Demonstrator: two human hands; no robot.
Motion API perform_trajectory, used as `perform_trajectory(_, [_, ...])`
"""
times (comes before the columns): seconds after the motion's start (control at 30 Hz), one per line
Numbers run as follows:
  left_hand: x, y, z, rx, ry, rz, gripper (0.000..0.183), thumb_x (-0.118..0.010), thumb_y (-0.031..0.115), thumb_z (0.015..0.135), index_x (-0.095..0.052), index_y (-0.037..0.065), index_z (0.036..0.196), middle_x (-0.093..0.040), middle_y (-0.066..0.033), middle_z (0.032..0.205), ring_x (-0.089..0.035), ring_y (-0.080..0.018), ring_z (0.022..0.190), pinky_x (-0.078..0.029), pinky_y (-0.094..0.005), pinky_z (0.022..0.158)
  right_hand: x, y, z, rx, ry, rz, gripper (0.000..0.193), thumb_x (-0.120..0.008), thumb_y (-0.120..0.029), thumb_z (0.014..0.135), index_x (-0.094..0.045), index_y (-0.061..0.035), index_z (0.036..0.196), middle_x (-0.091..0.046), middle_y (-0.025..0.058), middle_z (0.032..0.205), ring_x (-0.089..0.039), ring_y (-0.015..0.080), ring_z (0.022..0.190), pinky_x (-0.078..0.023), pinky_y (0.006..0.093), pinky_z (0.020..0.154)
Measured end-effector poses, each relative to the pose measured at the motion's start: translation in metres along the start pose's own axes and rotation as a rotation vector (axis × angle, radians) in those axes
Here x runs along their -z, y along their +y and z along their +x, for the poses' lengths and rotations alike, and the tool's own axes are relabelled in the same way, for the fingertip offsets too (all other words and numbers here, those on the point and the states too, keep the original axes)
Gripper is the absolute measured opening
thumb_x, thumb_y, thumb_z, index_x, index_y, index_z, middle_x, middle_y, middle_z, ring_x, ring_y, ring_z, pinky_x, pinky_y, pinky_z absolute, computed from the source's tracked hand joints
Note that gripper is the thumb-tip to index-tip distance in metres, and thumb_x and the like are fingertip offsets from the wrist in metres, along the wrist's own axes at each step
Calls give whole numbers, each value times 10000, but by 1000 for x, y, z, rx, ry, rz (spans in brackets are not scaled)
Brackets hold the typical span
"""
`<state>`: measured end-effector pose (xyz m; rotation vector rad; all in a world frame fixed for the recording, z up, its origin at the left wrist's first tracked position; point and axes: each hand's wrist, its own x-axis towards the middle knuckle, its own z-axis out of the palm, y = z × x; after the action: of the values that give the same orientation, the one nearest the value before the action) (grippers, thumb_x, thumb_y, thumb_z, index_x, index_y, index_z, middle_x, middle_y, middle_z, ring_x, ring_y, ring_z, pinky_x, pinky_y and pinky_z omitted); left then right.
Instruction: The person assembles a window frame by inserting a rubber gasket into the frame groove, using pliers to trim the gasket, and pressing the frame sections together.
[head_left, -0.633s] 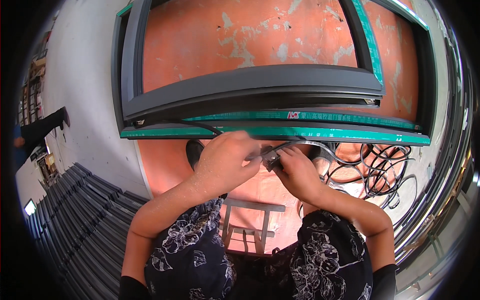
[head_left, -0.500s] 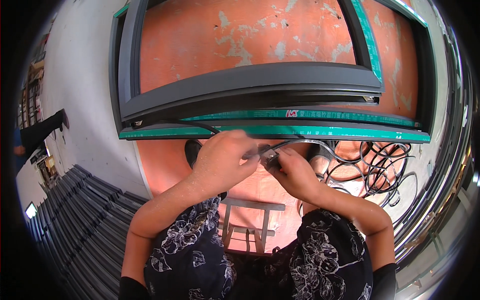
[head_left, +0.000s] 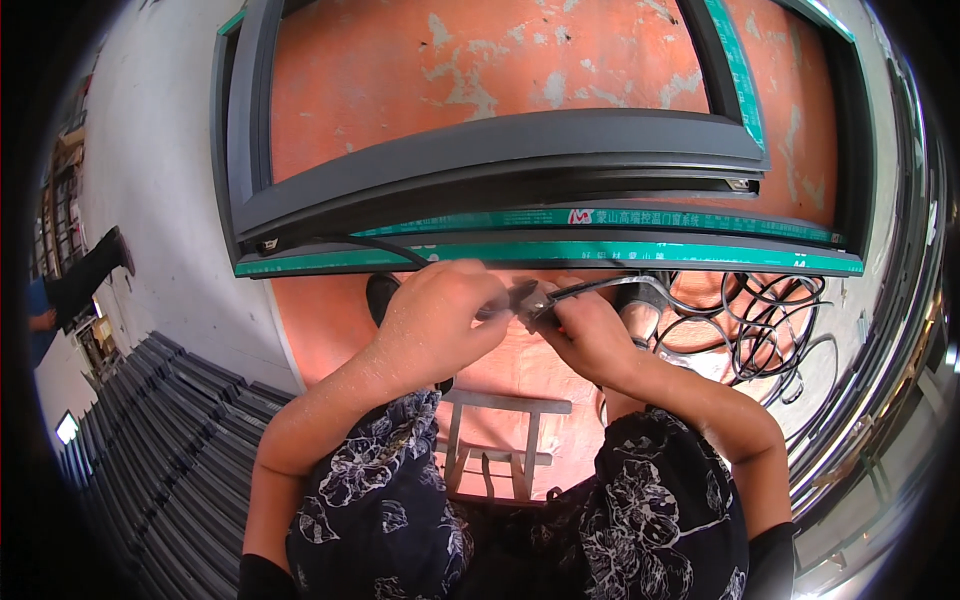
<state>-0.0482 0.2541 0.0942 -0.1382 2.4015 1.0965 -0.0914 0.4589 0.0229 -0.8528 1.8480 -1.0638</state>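
My left hand [head_left: 445,318] is closed in a pinch around a black rubber strip [head_left: 395,250], which runs to it from the near groove of the dark grey frame [head_left: 500,160]. Just beside it, my right hand [head_left: 592,335] grips a small metallic tool [head_left: 535,303]; its exact kind is hard to make out. The strip passes by this tool and leads away to the right into a loose coil [head_left: 765,325]. Both hands are close together in front of the frame's green-taped near edge [head_left: 480,255], above my knees. The fingertips of my left hand are partly blurred.
A wooden stool or rack [head_left: 490,405] stands on the orange floor between my legs. Dark grey profiles [head_left: 190,450] are stacked at the left, and long bars [head_left: 890,330] lie along the right. Another person's leg [head_left: 95,265] shows at the far left.
The metallic tool has turned and shows more of its face, and the strip by my right hand lies straighter. The frame sits slightly higher in view. The other person's leg has shifted a little.
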Motion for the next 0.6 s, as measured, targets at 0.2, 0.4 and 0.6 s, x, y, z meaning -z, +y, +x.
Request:
perform_trajectory(0.2, [0,-4,1,37,-50,-41,168,-624,171,747,-641,5,769,-589,-118,732,-580,-285,713,-449,-372,647,4,-4,3,88,110,-194,369,-623,-75,768,-560,-60,1131,-568,172,909,-556,365,890,-456,455,715])
perform_trajectory(0.4, [-5,-8,3,59,-69,-53,184,-623,179,742,-643,-1,776,-594,-124,740,-582,-283,712,-451,-368,647,6,-7,2,-10,51,-267,301,-653,-100,721,-572,-9,996,-585,185,977,-549,374,925,-457,436,777])
perform_trajectory(0.6, [-6,-5,5,87,-66,13,174,-621,177,745,-647,8,779,-600,-119,754,-592,-276,727,-450,-366,658,4,-2,0,-33,-10,-313,287,-656,-132,744,-575,-1,986,-596,182,888,-575,367,851,-458,448,733])
